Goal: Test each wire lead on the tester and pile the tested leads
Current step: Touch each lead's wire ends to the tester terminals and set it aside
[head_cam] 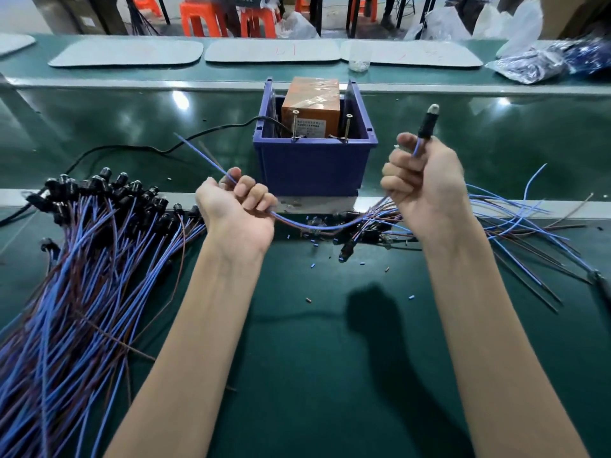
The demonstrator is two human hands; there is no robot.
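In the head view, my left hand (238,206) has its fingers (256,196) curled round the blue wire lead (317,227), and my right hand (426,183) pinches its lamp end upright. The orange tester (310,107) sits beyond, between both hands, its label unreadable. A pile of leads (99,246) lies left of my left fingers.

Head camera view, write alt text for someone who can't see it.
Two hands hold one blue wire lead slack between them, the right hand gripping below its black plug, the left hand near its free end. Behind stands a blue bin holding an orange tester; a big pile of leads lies left, looser leads right, on a green bench.
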